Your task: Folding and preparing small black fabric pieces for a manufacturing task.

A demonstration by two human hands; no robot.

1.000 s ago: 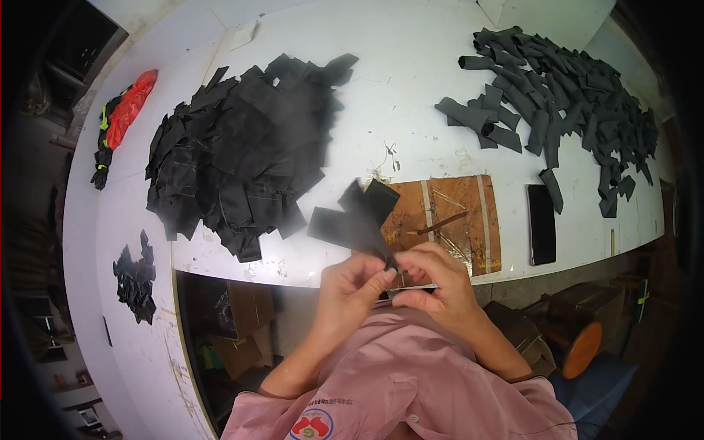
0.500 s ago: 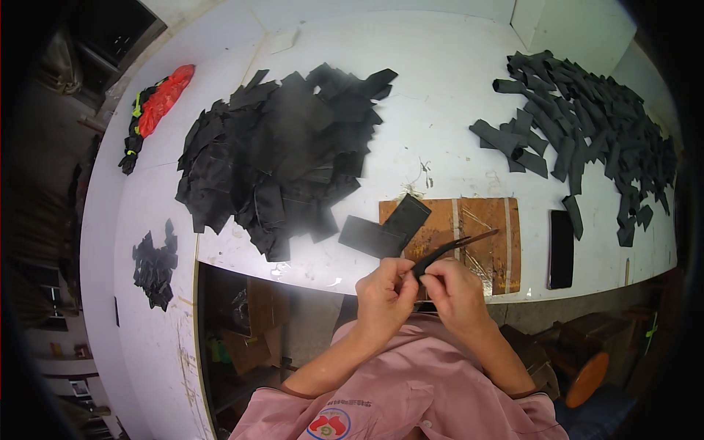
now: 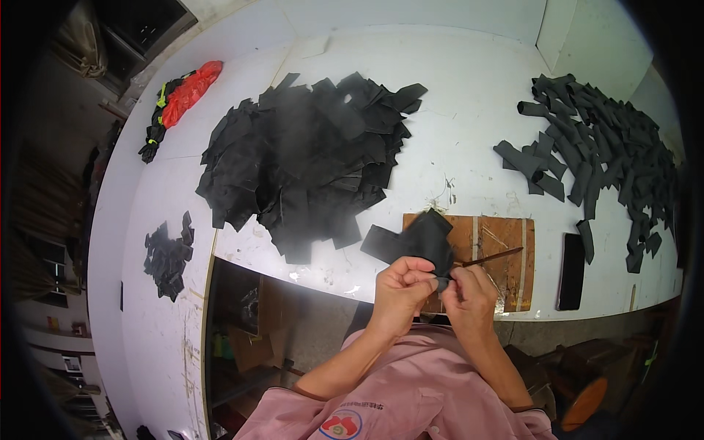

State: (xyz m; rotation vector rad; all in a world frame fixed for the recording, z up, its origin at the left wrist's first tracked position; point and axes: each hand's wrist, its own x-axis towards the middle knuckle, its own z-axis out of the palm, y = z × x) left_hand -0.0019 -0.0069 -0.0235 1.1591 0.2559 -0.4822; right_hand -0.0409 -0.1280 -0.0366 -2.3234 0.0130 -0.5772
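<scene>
My left hand and my right hand are close together over the table's front edge. Both pinch the near edge of a black fabric piece, which spreads out beyond my fingertips. Under it, to the left, another black fabric strip lies on the table. A thin brown stick slants out to the right from beside my right hand; its near end is hidden, so I cannot tell whether I hold it. Below the fabric is a brown board with pale strips of tape.
A large heap of flat black fabric pieces lies left of centre. Rolled black fabric tubes are piled at the right. A black phone-like slab lies right of the board. Farther left are a red bag and a small dark pile.
The black fabric in my hands has gone from folded narrow and edge-on to spread open and flatter. My fingers have shifted along its near edge. The view has moved slightly.
</scene>
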